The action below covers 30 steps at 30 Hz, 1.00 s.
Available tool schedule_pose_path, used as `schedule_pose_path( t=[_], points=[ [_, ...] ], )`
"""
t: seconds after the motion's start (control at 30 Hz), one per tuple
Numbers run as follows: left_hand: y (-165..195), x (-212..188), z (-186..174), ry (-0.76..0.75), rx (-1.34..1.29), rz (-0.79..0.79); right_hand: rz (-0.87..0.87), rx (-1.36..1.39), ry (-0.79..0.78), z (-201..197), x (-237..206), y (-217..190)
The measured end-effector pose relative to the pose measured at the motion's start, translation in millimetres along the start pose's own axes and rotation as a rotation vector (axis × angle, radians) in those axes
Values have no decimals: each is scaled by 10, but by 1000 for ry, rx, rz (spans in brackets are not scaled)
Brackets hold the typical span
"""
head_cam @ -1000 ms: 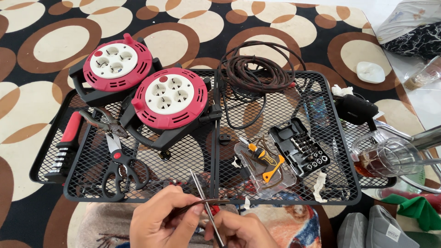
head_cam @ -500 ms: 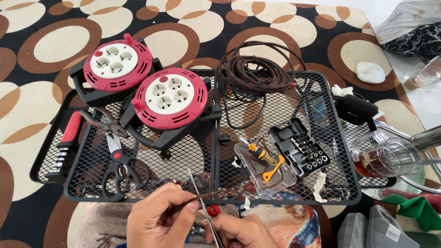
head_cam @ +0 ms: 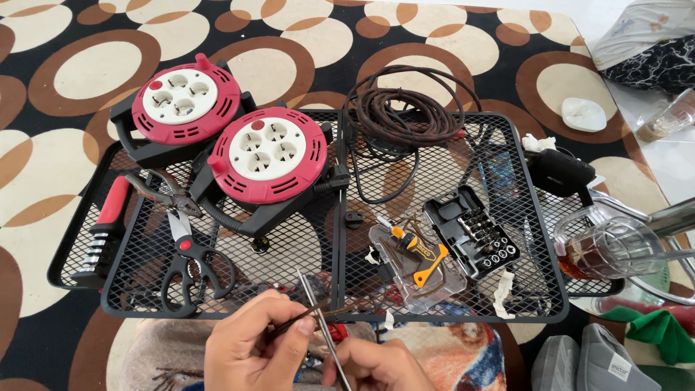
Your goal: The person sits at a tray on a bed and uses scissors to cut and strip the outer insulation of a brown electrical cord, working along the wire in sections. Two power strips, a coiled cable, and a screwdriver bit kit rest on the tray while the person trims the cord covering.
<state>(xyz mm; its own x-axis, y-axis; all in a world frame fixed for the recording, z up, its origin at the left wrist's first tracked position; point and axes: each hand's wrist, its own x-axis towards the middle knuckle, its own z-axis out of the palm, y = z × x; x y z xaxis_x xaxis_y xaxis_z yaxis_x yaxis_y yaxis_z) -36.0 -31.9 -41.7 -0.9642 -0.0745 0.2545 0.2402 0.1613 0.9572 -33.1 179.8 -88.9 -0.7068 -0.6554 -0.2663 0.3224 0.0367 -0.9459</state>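
Note:
My left hand point(head_cam: 255, 351) pinches a thin dark wire point(head_cam: 342, 313) that runs to the right over the near rim of the black mesh tray point(head_cam: 434, 163). My right hand point(head_cam: 376, 366) grips a slim metal tool point(head_cam: 313, 305), like tweezers, whose tip points up past the wire. Both hands sit at the bottom middle, just in front of the tray.
On the tray lie two red-and-white cable reels point(head_cam: 269, 156) point(head_cam: 181, 105), a coil of dark cable point(head_cam: 405, 108), black scissors point(head_cam: 190, 268), pliers point(head_cam: 165, 194), a red-handled tool point(head_cam: 108, 224), a clear case with an orange tool point(head_cam: 414, 259) and a black bit set point(head_cam: 472, 232). A glass jug point(head_cam: 615, 250) stands at right.
My hands have shifted slightly and the tool's tip has tilted a little; the wire stays pinched. Nothing on the tray has moved.

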Motion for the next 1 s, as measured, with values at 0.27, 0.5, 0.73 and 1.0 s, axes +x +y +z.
schedule_pose_path(
  t=[0.27,0.5,0.73,1.0],
  points=[
    [-114,-33,3,-24,-70,-91,-94,-3,43,11,27,22],
    [-163,9,-65,-128,-236,-370,-178,-217,108,-27,38,-20],
    [-155,141,-133,-217,-487,-634,-271,-333,101,-72,74,-28],
    [-188,133,-156,-187,-566,-652,-310,-360,72,-76,69,88]
  ],
)
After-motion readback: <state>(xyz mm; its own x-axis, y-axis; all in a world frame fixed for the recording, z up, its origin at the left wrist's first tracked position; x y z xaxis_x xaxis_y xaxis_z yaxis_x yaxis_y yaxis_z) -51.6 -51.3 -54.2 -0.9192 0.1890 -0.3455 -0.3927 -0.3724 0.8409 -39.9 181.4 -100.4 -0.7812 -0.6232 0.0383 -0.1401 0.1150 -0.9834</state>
